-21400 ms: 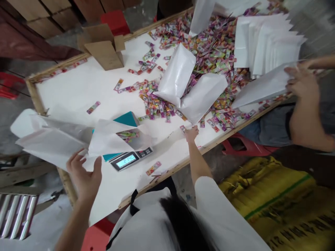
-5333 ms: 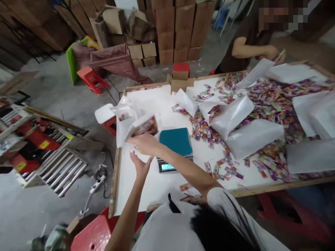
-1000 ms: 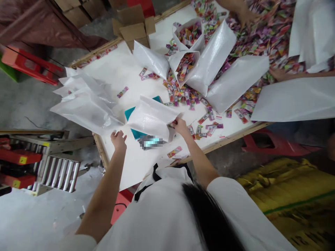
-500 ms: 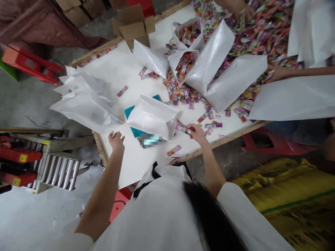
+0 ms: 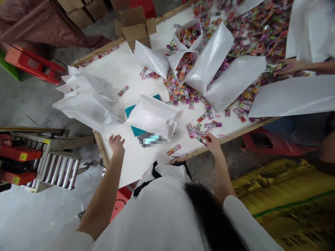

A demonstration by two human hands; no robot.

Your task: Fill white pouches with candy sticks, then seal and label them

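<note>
The right hand (image 5: 213,143) pinches a few slim, multicoloured plastic sachets (image 5: 199,137) at the near edge of the white, wood-rimmed table (image 5: 128,167). The left hand (image 5: 116,142), fingers loosely curled around nothing visible, is near the left edge. Between them, a bulging white plastic bag (image 5: 153,118) lies on a teal-topped digital scale (image 5: 136,131). An open brown cardboard box (image 5: 134,31) stands at the far edge.

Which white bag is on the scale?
The white bag between the left hand and right hand; it alone rests on the teal scale, while the other bags sit off it.
</note>
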